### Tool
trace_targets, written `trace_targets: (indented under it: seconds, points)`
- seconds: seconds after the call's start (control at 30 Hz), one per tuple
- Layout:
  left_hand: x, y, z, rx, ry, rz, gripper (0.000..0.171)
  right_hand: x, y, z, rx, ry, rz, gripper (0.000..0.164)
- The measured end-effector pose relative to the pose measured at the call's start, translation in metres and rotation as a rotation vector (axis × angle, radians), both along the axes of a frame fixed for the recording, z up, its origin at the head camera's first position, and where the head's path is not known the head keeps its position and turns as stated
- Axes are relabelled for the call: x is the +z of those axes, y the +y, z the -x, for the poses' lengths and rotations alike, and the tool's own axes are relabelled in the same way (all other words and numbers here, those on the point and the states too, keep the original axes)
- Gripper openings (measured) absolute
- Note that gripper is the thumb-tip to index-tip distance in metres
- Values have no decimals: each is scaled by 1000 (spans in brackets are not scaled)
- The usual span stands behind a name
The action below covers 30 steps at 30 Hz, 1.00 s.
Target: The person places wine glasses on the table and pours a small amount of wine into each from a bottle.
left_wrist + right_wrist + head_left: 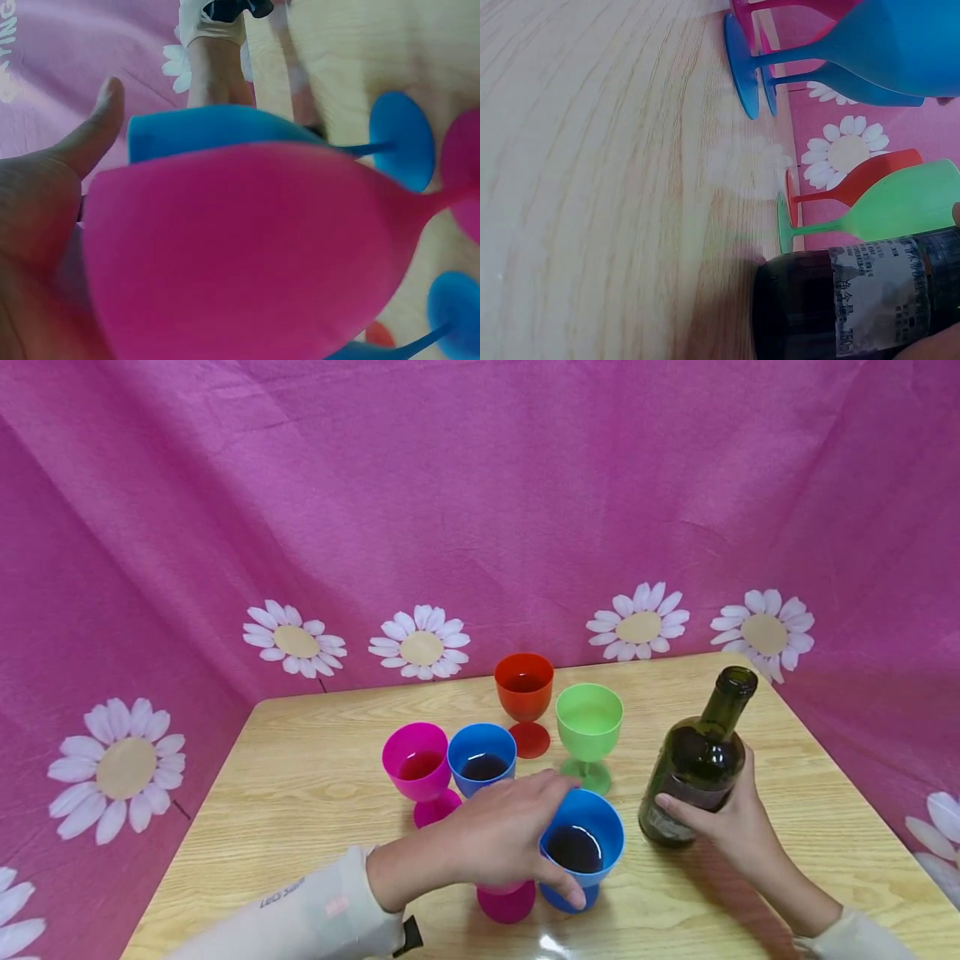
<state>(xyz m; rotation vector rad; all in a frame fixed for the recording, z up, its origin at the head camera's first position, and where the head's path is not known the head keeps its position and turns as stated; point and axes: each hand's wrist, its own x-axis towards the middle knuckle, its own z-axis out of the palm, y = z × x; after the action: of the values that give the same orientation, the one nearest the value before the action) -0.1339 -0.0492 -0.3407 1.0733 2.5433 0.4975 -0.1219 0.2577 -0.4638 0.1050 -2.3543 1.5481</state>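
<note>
My left hand (498,835) reaches over a pink goblet (247,255) and is spread beside the rim of the front blue goblet (607,852), which holds dark liquid. Its thumb is straight and looks apart from the blue cup in the left wrist view; the other fingers are mostly hidden. With my right hand (731,822) I grip a dark green wine bottle (686,760) round its body, thumb across the front. The bottle is uncapped and roughly upright, its base at the tabletop. A torn, pale label (877,296) shows in the right wrist view.
Behind my left hand stand another pink goblet (415,760) and another blue goblet (480,752), both with dark liquid. A red goblet (525,697) and a light green goblet (588,735) are farther back. A pink flowered cloth (480,527) hangs around the wooden table (300,777).
</note>
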Motion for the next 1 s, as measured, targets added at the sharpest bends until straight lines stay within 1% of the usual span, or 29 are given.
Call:
trace_targets:
  seconds: [0.1, 0.17, 0.23, 0.3, 0.43, 0.5, 0.57, 0.7, 0.8, 0.93, 1.0]
  points:
    - [10, 4, 5, -2, 6, -6, 106, 0, 0, 0, 1, 3, 2, 110]
    - [16, 6, 10, 20, 16, -21, 106, 0, 0, 0, 2, 2, 4, 110]
    - [23, 9, 16, 49, 9, -46, 106, 0, 0, 0, 3, 1, 5, 111]
    - [28, 12, 23, 73, 7, -67, 105, 0, 0, 0, 4, 1, 7, 111]
    - [35, 19, 41, 72, -3, -104, 102, 0, 0, -1, 8, 0, 9, 109]
    - [37, 23, 51, 69, -10, -112, 99, 0, 0, -1, 13, -4, 9, 109]
    - [38, 28, 61, 80, -16, -112, 100, 0, 1, -1, 19, -8, 12, 108]
    - [38, 38, 81, 109, 0, -81, 103, 0, 2, 0, 26, -8, 15, 107]
    - [37, 45, 93, 108, 21, -30, 106, -1, 2, 0, 29, -4, 18, 107]
    - [34, 54, 107, 93, 14, 45, 108, -1, 3, 0, 30, -4, 14, 107]
    - [32, 57, 112, 93, 1, 65, 109, -1, 3, 0, 30, -7, 11, 107]
